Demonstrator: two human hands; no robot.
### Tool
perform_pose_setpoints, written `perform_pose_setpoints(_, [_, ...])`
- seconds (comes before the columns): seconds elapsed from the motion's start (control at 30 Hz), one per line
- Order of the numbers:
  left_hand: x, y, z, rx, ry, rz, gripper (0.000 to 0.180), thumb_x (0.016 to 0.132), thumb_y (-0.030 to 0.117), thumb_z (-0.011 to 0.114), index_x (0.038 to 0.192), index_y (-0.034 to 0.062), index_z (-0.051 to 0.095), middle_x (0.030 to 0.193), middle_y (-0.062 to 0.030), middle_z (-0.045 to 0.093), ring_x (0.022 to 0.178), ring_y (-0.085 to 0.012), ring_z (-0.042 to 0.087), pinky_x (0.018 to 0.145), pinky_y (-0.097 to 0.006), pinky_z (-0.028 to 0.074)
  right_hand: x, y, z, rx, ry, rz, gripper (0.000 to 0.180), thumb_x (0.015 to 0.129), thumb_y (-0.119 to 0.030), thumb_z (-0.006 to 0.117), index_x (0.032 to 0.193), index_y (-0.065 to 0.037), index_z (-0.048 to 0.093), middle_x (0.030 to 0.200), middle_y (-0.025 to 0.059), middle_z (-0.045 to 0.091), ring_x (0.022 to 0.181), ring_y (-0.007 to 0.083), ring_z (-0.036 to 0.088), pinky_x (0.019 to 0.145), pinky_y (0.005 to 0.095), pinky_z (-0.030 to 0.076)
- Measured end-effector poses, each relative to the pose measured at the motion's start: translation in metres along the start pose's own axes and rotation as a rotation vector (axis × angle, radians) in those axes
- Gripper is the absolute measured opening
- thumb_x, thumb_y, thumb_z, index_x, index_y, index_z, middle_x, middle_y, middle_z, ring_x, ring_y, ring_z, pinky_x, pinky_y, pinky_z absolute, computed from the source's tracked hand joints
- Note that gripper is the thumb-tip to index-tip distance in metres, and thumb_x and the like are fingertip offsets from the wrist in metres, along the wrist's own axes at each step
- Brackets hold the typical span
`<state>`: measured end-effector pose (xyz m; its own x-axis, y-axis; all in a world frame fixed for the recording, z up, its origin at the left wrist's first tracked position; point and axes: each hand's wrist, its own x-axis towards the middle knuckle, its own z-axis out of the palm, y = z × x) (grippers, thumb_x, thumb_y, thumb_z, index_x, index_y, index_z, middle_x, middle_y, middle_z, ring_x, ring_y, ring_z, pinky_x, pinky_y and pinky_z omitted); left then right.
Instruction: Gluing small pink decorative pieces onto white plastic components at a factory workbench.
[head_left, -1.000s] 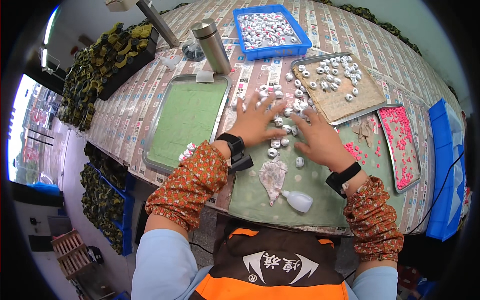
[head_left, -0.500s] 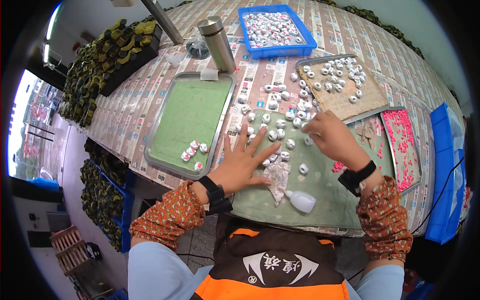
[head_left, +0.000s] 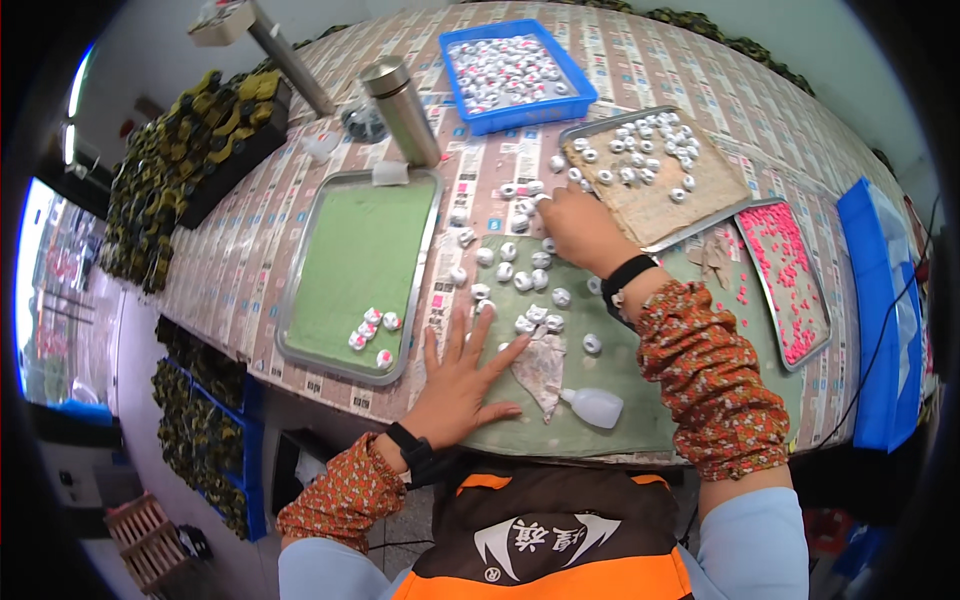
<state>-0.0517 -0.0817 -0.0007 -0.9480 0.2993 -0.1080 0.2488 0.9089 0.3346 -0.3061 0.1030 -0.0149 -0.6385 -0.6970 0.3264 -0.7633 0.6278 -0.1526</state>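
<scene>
White, small rounded pieces with dark markings (head_left: 522, 281) lie scattered over the pale-green cloth mat (head_left: 650, 425) in front of you and onto the patterned sheet covering the table (head_left: 240, 290). Your left hand (head_left: 455, 388) is spread palm down at the mat's left edge, fingers apart and grasping nothing you can see; its fingertips are just beside the nearest white pieces. Your right hand (head_left: 588, 232) reaches to the far edge of the mat, fingers curled among more of these pieces, close to the metal tray with a tan lining (head_left: 690, 208). Whether it grips one cannot be told, since the back of the hand hides the fingertips.

Near your left hand, a stained, whitish crumpled cloth (head_left: 541, 370) lies on the mat, with a translucent white squeeze bottle (head_left: 597, 408) on its side at its lower end. To your left, a green-lined metal tray (head_left: 350, 245) carries a few white pieces with pink parts (head_left: 371, 315) in its near right corner. A brushed-steel cylindrical flask (head_left: 405, 118) stands just beyond that tray. Farther off, a blue plastic tray (head_left: 533, 123) is filled with white pieces, and on your right a narrow metal tray (head_left: 822, 343) bears many small bright-pink bits (head_left: 785, 255).
</scene>
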Motion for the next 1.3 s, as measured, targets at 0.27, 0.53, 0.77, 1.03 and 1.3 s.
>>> perform_pose_setpoints(0.27, [0.013, 0.002, 0.002, -0.104, 0.173, -0.067, 0.084, 0.089, 0.039, 0.075, 0.161, 0.0199, 0.036, 0.172, -0.024, 0.008, 0.158, -0.0456, 0.004, 0.123, -0.06, 0.003, 0.005, 0.008, 0.005, 0.001, -0.026, 0.057, 0.021, 0.08, -0.006, 0.066, 0.1, -0.004, 0.069, 0.095, 0.0194, 0.07, 0.097, 0.0378, 0.066, 0.081, 0.0476, 0.057])
perform_pose_setpoints(0.53, [0.006, -0.001, 0.014, -0.079, 0.245, -0.038, 0.071, 0.094, 0.032, 0.072, 0.157, 0.0209, 0.043, 0.17, -0.0214, 0.018, 0.157, -0.0451, 0.01, 0.122, -0.062, 0.005, -0.032, 0.017, -0.068, 0.205, 0.256, 0.128, 0.012, 0.078, 0.001, 0.057, 0.089, -0.002, 0.055, 0.085, 0.0204, 0.062, 0.089, 0.0435, 0.058, 0.079, 0.0535, 0.047])
perform_pose_setpoints(0.77, [0.013, 0.01, 0.004, -0.011, 0.17, -0.012, 0.065, 0.096, 0.037, 0.068, 0.156, 0.0226, 0.046, 0.171, -0.0145, 0.022, 0.159, -0.0392, 0.012, 0.123, -0.062, 0.004, -0.132, 0.13, -0.104, 0.167, 0.137, 0.585, 0.01, 0.082, -0.006, 0.063, 0.09, 0.0, 0.062, 0.082, 0.02, 0.065, 0.084, 0.0391, 0.065, 0.077, 0.048, 0.051])
perform_pose_setpoints(1.03, [0.015, 0.006, 0.007, -0.056, 0.199, -0.008, 0.06, 0.097, 0.038, 0.066, 0.154, 0.0261, 0.05, 0.171, -0.011, 0.025, 0.159, -0.0374, 0.013, 0.123, -0.061, 0.004, -0.22, 0.207, -0.125, 0.141, 0.247, 0.657, 0.02, 0.09, -0.009, 0.063, 0.108, -0.002, 0.069, 0.107, 0.0191, 0.067, 0.103, 0.0348, 0.065, 0.09, 0.0434, 0.052])
perform_pose_setpoints(1.3, [0.013, 0.007, 0.01, -0.051, 0.203, -0.037, 0.059, 0.096, 0.036, 0.066, 0.152, 0.0219, 0.051, 0.17, -0.0153, 0.024, 0.159, -0.0384, 0.013, 0.123, -0.06, 0.005, -0.294, 0.261, -0.152, 0.262, -0.032, 1.085, 0.063, 0.076, -0.025, 0.081, 0.135, -0.013, 0.061, 0.134, 0.028, 0.057, 0.12, 0.0395, 0.059, 0.1, 0.0444, 0.049])
